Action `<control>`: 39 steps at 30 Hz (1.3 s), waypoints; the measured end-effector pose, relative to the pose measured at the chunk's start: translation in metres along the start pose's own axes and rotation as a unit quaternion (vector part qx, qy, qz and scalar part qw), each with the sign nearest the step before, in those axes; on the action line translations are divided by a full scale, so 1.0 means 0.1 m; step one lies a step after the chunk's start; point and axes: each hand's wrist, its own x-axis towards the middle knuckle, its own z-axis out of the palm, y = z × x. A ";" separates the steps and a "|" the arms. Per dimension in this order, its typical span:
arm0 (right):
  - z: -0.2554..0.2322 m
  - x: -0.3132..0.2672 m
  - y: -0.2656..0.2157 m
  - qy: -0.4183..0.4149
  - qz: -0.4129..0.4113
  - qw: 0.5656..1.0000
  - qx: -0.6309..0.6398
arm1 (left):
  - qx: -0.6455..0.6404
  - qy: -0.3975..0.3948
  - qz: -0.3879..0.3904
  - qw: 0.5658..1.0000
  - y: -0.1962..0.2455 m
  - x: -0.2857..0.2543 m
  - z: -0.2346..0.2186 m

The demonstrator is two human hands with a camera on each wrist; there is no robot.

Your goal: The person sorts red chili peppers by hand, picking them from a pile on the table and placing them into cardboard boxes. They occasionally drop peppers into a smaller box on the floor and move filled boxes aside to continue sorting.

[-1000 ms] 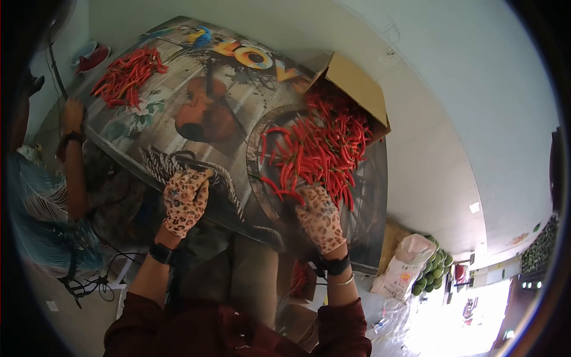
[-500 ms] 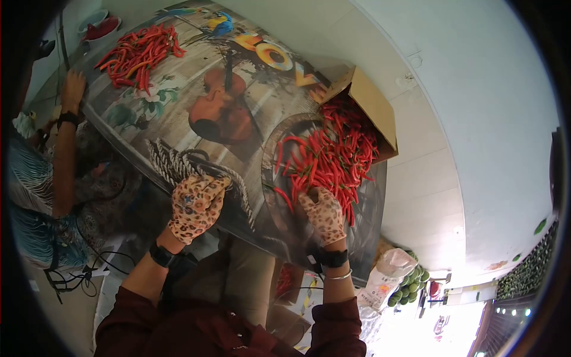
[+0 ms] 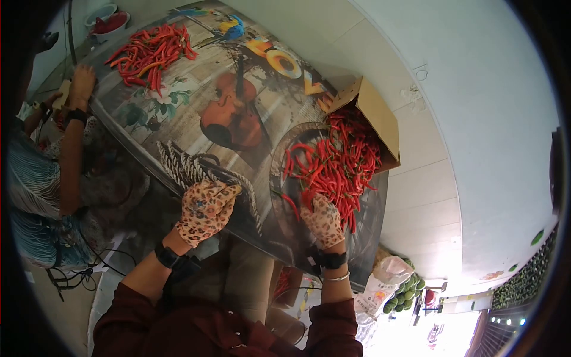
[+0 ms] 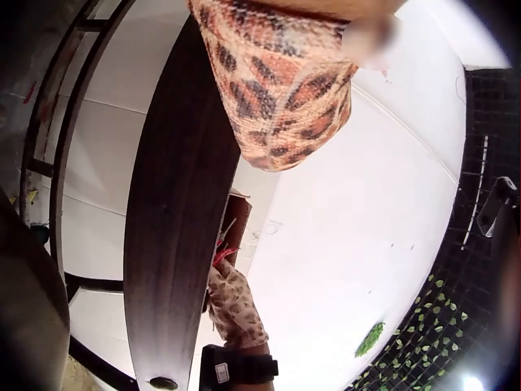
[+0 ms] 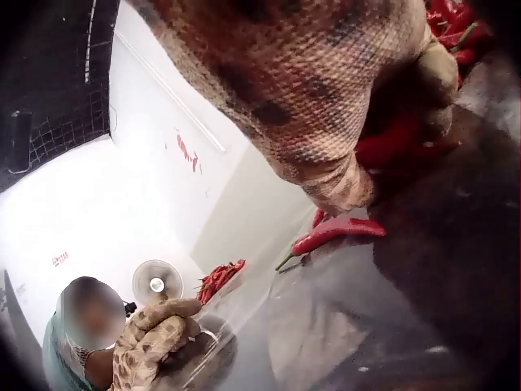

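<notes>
My right hand (image 3: 322,221), in a leopard-print glove, is at the near edge of a heap of red chili peppers (image 3: 330,172). In the right wrist view its fingers curl around a red chili (image 5: 399,142); how many it holds I cannot tell. Just below those fingers a single chili (image 5: 338,235) with a green stem lies on the tabletop. My left hand (image 3: 208,209), gloved alike, rests by the table's near edge over the printed rope, fingers loosely bent. Nothing shows in it.
A tipped cardboard box (image 3: 380,122) opens onto the heap at the right. Another chili pile (image 3: 153,53) lies at the far left of the printed table (image 3: 178,128). On the left sits another person, an arm (image 3: 71,154) by the table edge. Bowls (image 3: 110,22) stand behind.
The head view has shifted, so the table appears lower and further right. My right hand stays by the heap's near edge, now with red at its fingertips. The left hand keeps its place.
</notes>
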 end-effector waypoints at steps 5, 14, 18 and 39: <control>-0.01 -0.17 0.12 0.002 -0.016 0.998 0.059 | 0.002 0.017 0.007 1.000 -0.05 -0.08 0.07; -0.06 0.00 -0.09 -0.017 0.080 0.989 0.123 | -0.002 -0.001 -0.014 1.000 0.00 -0.03 0.01; 0.11 -0.07 0.00 0.037 -0.028 0.999 0.028 | -0.029 -0.019 -0.032 0.999 -0.04 -0.08 0.05; 0.03 0.34 -0.02 -0.100 0.016 0.993 0.065 | 0.033 -0.029 -0.004 0.999 -0.07 -0.13 0.05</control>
